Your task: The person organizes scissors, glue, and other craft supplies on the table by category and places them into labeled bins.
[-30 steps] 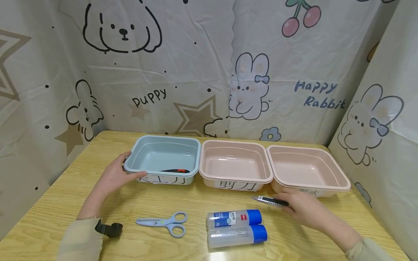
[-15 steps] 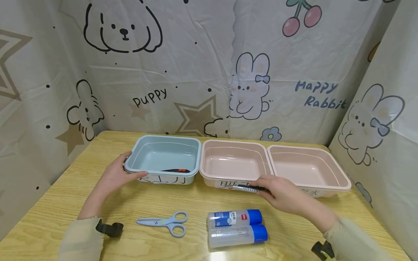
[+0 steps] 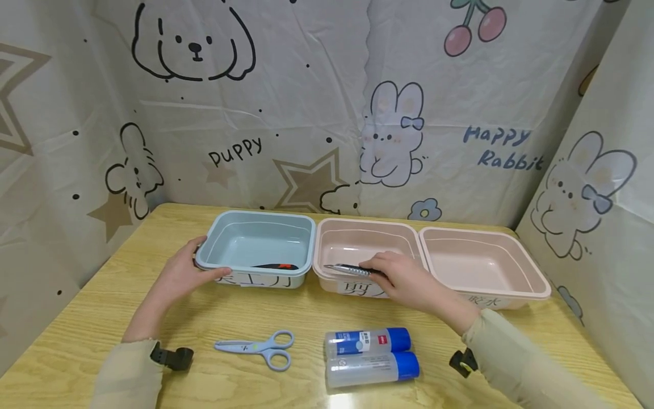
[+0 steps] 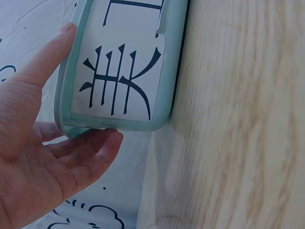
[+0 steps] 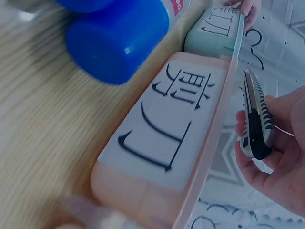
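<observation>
My left hand point(image 3: 176, 278) holds the left end of a light blue plastic bin point(image 3: 265, 230); in the left wrist view the thumb lies along the rim and the fingers curl under the end. A black and red object point(image 3: 278, 266) lies inside, partly hidden by the front wall. In my right hand point(image 3: 409, 284) is a grey and black utility knife point(image 5: 257, 114), pinched by its rear part, its tip pointing left. The knife hovers over the front rim of the middle pink bin point(image 3: 352, 230), whose front label point(image 5: 167, 124) shows large black characters.
Another pink bin point(image 3: 539, 284) stands at the right end of the row. On the table nearer me lie light blue scissors point(image 3: 258, 347) and two clear glue bottles point(image 3: 357, 370) with blue caps. A printed curtain point(image 3: 306, 85) hangs behind the bins.
My right hand has carried the utility knife left and up, from before the right pink bin to above the middle one's front rim. The left hand stays on the blue bin.
</observation>
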A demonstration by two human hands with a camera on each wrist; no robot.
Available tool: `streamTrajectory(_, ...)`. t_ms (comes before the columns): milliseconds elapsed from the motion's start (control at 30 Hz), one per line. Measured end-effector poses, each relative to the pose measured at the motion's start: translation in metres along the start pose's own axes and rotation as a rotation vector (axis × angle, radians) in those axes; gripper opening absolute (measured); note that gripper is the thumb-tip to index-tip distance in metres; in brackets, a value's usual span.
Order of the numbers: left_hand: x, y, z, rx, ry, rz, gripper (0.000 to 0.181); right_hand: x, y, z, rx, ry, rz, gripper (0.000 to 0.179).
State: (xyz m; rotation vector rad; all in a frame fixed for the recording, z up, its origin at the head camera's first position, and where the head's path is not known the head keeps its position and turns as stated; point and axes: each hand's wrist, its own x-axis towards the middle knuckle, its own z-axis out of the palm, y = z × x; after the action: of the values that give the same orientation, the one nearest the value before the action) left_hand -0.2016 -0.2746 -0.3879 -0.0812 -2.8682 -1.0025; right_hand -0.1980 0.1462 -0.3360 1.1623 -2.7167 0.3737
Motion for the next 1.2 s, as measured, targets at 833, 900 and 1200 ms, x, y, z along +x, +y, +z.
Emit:
streamTrajectory(833, 0.0, -0.001, 0.001, -0.01, 0.008, 0.005, 0.103, 0.1, -0.038, 0.044, -0.015, 0.019, -0.107, 0.023)
streamTrajectory(900, 0.001, -0.001, 0.001, -0.009, 0.007, 0.002, 0.103, 0.107, -0.039, 0.048, -0.014, 0.006, -0.103, 0.023)
streamTrajectory(1200, 0.0, -0.001, 0.001, -0.012, 0.008, -0.005, 0.102, 0.134, -0.052, 0.062, 0.0, -0.022, -0.099, 0.023)
